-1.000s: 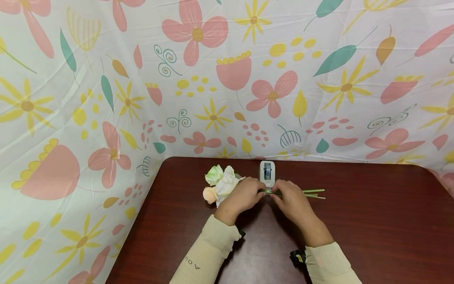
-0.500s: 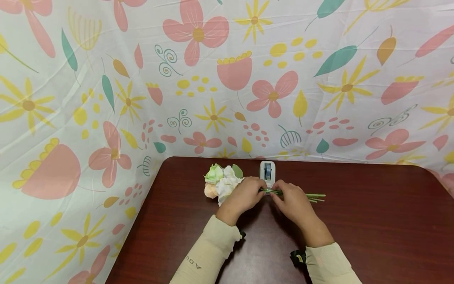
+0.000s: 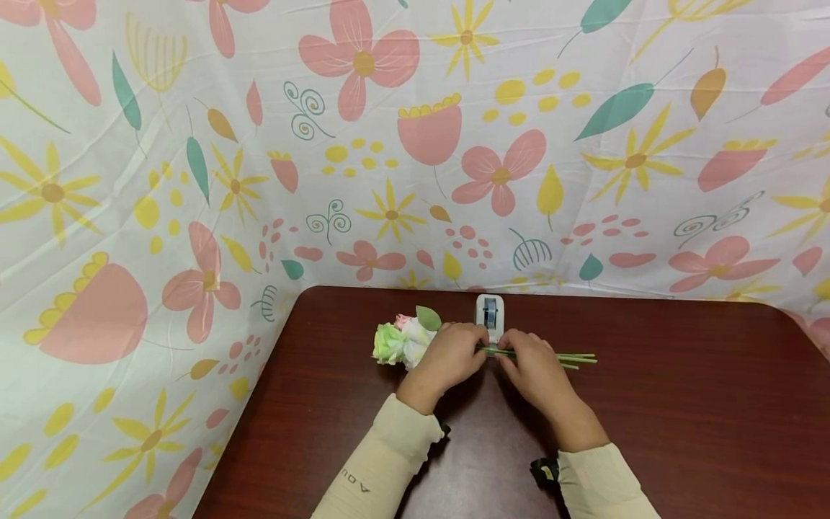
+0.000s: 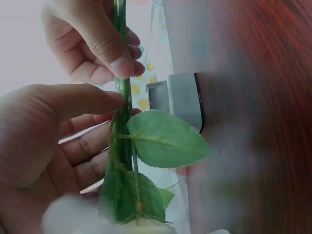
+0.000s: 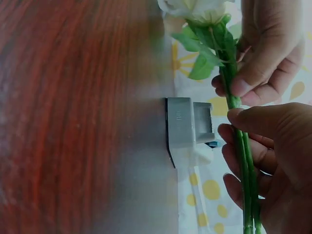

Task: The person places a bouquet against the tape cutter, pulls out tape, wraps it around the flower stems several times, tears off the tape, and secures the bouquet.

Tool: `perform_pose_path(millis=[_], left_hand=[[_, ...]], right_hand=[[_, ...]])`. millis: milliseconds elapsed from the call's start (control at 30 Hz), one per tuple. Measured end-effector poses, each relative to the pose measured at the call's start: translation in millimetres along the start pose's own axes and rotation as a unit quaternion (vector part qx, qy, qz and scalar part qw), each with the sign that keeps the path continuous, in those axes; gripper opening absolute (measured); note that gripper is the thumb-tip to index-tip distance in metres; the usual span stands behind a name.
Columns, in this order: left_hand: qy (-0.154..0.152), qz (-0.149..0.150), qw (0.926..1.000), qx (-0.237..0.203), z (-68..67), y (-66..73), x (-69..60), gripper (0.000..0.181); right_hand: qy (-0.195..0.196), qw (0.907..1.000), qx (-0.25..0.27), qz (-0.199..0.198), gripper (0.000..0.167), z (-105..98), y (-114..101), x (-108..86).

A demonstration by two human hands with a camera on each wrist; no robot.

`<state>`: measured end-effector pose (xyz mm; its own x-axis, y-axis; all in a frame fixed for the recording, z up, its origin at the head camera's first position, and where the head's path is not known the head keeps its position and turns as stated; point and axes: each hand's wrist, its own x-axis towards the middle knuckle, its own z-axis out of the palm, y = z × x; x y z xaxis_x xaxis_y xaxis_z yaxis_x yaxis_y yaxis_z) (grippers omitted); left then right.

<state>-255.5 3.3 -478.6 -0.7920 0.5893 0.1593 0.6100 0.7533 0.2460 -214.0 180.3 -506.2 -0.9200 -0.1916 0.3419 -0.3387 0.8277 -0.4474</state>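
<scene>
A bunch of flowers (image 3: 391,344) lies sideways above the table, its pale green, white and pink heads at the left. My left hand (image 3: 449,357) pinches the green stems (image 4: 127,105) just below the leaves (image 4: 168,139). Close beside it, my right hand (image 3: 537,369) pinches the same stems between thumb and fingers. The bare stem ends (image 3: 579,357) stick out to the right. In the right wrist view, a white flower (image 5: 197,9) tops the bunch. Just behind both hands stands a tape dispenser (image 3: 489,317) with a toothed cutting edge.
The dark red-brown wooden table (image 3: 681,404) spreads out around the hands. A flower-print cloth (image 3: 415,216) hangs behind it and along its left side.
The bunch has turned about its stems: the peach head has gone out of sight, the pale green one has moved lower, and a pink head and a leaf now show. Both hands stay nearly in place.
</scene>
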Motion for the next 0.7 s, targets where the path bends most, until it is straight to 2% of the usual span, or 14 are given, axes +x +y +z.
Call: perform_pose_path(millis=[333, 700], left_hand=[[-0.011, -0.012, 0.9999, -0.005, -3.4, 1.4, -1.5, 0.013], [-0.038, 0.001, 0.9982, 0.046, -0.7, -0.1, -1.5, 0.019]], right_hand=[[0.018, 0.9998, 0.003, -0.004, 0.019, 4.0, -0.2, -0.9], [0.026, 0.9996, 0.003, 0.010, 0.020, 5.4, 0.9, -1.6]])
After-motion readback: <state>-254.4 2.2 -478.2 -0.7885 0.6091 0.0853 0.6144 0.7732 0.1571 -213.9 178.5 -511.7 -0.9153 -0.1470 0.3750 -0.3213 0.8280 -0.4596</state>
